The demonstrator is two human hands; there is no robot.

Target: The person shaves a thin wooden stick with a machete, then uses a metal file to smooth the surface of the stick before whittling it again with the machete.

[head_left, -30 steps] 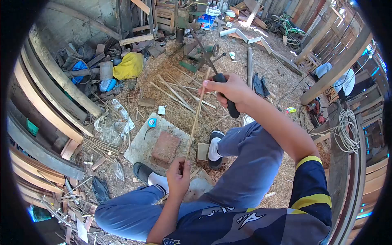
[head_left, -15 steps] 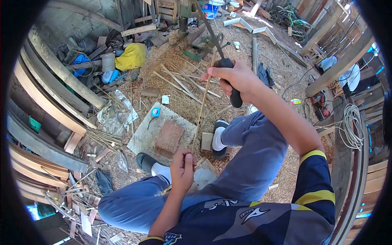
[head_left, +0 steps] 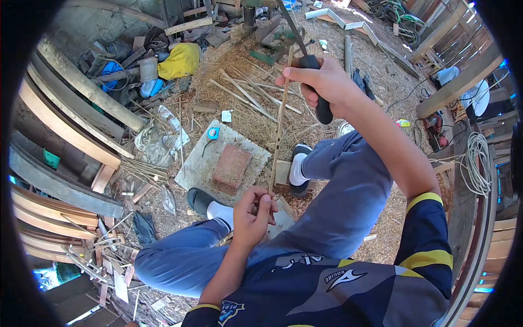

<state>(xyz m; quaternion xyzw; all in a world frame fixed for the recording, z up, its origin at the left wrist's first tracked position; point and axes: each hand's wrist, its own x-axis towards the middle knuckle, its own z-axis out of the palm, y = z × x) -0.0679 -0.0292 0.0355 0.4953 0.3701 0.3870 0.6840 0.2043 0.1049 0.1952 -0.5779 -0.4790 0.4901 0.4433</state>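
Note:
My right hand (head_left: 332,84) is closed around the black handle (head_left: 323,109) of a long, dark-bladed knife (head_left: 293,26), whose blade points up and away. Its thumb and fingertips also press against a thin wooden strip (head_left: 280,122). The strip runs down, slightly slanted, to my left hand (head_left: 254,215), which pinches its lower end just above my lap. Dark marks show along the strip's lower half. Below and left of the strip, a reddish brick (head_left: 231,169) lies on a pale, dirty slab (head_left: 196,163). A blue tape measure (head_left: 213,133) rests near the slab's far corner.
Shavings and loose wooden strips (head_left: 245,98) cover the ground ahead. Curved timber pieces (head_left: 65,131) are stacked at left, near a yellow cloth (head_left: 180,61). A wooden post (head_left: 463,82) and coiled cable (head_left: 478,163) stand at right. A green metal piece (head_left: 267,56) lies ahead.
My right hand, with the knife, has shifted slightly up and right in view. My left hand has also moved up and right, still on the strip's end. The whole view has shifted a little.

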